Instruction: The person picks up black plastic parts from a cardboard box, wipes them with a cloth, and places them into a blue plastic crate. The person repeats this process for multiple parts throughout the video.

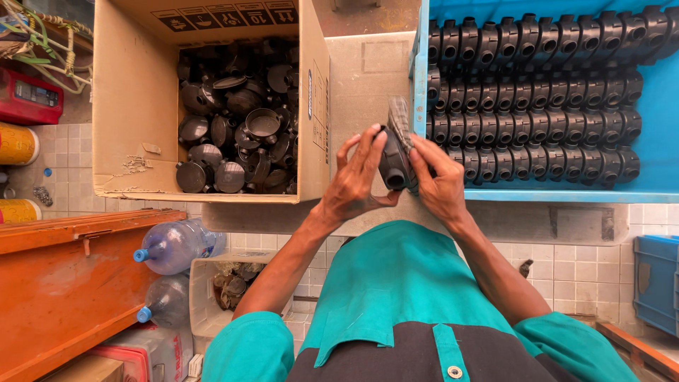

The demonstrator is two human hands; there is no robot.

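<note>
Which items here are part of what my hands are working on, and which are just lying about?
In hand: black fitting between left hand and right hand; cardboard box of loose parts; blue tray of rowed fittings.
Lying about: water bottles, orange bench, blue crate.

Seen from a single head-worn camera, looking almost straight down past a teal-shirted chest (396,297) to the desk (361,78) below. Close range: left hand (357,177) and right hand (438,180) at frame centre, forearms rising from the bottom edge. Cardboard box (134,106) at upper left, blue tray (658,127) at upper right, both cropped by the top edge. Tiled floor (587,262) visible beneath the desk's near edge. No second view.
</note>
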